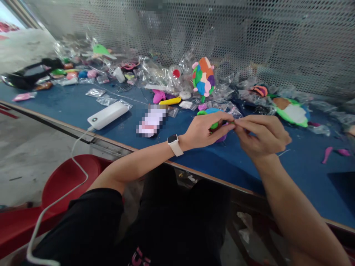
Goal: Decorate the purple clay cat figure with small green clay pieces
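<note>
Above the blue table, my left hand (206, 129) and my right hand (262, 135) meet fingertip to fingertip. Both are closed in a pinch on a small piece of green clay (232, 123), mostly hidden by the fingers. Behind and under my left hand lies a colourful clay piece with a green part (214, 125), a blue part (212, 110) and a purple part (222, 138); its full shape is covered. Just beyond stands an oval patchwork clay model (204, 79) in orange, green, blue, purple and pink.
A phone (152, 121), a white power bank (108, 114) with a cable and a yellow cutter (170, 101) lie to the left. At right is a green-rimmed clay shape (292, 111). Plastic wrappers (155, 70) line the perforated metal panel (249, 37). A red chair (72, 177) stands at left.
</note>
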Demonstrator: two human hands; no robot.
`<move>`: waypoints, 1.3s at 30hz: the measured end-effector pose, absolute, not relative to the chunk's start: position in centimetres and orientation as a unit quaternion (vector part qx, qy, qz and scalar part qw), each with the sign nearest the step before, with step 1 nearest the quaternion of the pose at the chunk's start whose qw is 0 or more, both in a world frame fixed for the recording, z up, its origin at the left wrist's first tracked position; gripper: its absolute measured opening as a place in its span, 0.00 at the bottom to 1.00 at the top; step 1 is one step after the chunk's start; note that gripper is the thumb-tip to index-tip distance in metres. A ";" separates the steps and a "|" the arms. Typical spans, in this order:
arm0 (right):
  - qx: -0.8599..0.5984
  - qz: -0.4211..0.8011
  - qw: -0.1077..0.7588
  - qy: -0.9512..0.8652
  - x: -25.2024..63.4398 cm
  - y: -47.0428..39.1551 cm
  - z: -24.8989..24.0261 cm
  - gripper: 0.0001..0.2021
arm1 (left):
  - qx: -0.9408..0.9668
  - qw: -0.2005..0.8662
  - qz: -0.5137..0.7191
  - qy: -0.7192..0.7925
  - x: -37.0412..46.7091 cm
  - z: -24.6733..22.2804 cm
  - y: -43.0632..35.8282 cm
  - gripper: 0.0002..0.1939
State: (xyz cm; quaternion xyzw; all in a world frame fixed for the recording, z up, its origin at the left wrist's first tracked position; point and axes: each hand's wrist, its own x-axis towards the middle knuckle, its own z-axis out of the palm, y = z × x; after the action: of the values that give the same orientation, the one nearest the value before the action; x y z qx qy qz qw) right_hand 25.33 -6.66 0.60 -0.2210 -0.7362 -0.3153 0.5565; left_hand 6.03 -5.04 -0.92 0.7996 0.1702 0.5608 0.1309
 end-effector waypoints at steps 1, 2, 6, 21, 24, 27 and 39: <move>-0.220 -0.314 0.556 -0.737 25.3 -6.7 0.6 0.06 | 0.802 0.127 0.558 0.172 6.0 -1.0 -5.0 0.15; -0.219 -0.313 0.556 -0.738 25.3 -6.7 0.6 0.05 | 0.803 0.124 0.556 0.174 6.0 -1.0 -4.9 0.16; -0.214 -0.301 0.561 -0.741 25.2 -6.7 0.4 0.06 | 0.810 0.119 0.547 0.174 5.9 -1.1 -4.7 0.15; -0.248 -0.291 0.546 -0.746 25.2 -6.6 0.1 0.05 | 0.818 0.115 0.535 0.178 5.8 -1.2 -4.2 0.16; -0.250 -0.275 0.550 -0.748 25.2 -6.6 0.1 0.09 | 0.821 0.120 0.521 0.200 5.7 -1.3 -4.1 0.16; -0.244 -0.270 0.550 -0.752 25.5 -6.5 0.1 0.16 | 0.811 0.156 0.516 0.225 5.7 -1.2 -4.2 0.14; -0.214 -0.277 0.552 -0.757 25.4 -6.5 0.4 0.14 | 0.828 0.161 0.509 0.174 6.0 -1.1 -3.8 0.23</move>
State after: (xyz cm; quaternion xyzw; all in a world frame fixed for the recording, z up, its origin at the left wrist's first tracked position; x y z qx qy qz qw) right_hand 25.45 -6.54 0.43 -0.2142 -0.7568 -0.2773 0.5518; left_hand 5.99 -3.85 -1.07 0.8275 0.1741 0.5089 0.1609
